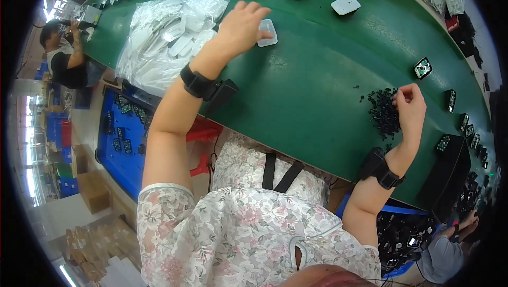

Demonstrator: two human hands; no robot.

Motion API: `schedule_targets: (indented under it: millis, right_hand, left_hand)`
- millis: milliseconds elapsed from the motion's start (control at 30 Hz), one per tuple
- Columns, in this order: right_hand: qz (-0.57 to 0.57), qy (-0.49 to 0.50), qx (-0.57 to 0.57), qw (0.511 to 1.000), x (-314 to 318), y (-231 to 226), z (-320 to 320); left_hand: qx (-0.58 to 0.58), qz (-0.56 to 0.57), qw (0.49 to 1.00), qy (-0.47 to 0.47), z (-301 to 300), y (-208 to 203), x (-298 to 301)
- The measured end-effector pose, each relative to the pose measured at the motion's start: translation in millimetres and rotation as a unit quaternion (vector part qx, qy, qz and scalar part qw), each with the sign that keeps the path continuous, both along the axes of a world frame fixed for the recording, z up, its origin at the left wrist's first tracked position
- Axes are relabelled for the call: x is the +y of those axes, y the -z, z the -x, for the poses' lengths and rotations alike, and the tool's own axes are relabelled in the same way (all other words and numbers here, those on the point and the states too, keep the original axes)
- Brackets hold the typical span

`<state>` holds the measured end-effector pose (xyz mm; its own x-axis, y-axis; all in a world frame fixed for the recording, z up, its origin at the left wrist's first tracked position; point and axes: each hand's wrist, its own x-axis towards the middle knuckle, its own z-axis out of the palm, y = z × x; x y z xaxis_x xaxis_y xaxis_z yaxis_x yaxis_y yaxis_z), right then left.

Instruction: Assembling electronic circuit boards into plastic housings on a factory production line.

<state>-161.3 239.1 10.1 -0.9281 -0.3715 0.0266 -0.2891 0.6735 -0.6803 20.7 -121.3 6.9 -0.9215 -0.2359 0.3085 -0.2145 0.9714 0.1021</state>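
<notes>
My left hand (241, 28) reaches over the far side of the green table, fingers stretched and thumb apart. Its thumb lies over the near-left part of a translucent white plastic cover (269, 37), which rests on the tabletop. Beside that hand, to the left, a clear plastic bag (143, 38) holds several white covers (182, 46). My right hand (411, 108) is at the right edge of a heap of small black parts (383, 113). Its thumb and fingertips are pinched together; whatever is between them is too small to make out.
White-topped black boxes (345, 5) line the green table's (312, 91) far edge. Black housings with circuit boards (423, 68) stand along the right. A blue tray (114, 165) of boards sits lower left. People are at the far left (74, 59) and lower right (444, 255).
</notes>
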Motion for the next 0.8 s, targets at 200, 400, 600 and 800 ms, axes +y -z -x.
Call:
schedule_targets:
  millis: [200,400,600,800]
  right_hand:
    - [0.247,-0.075,-0.041,0.965,-23.2,1.3,-8.0]
    - [0.424,-0.151,-0.232,0.862,-46.2,-13.3,-33.6]
    - [0.452,-0.16,-0.25,0.841,-51.7,-15.3,-47.3]
    - [0.452,-0.144,-0.238,0.847,-57.2,-16.7,-60.7]
  left_hand:
    - [-0.09,0.17,0.972,0.133,-10.1,5.9,17.9]
    - [-0.124,0.219,0.946,0.204,-3.2,-8.6,-0.9]
    - [-0.145,0.205,0.944,0.214,13.0,-19.6,4.9]
    - [0.162,-0.106,0.963,0.188,29.4,-25.8,95.2]
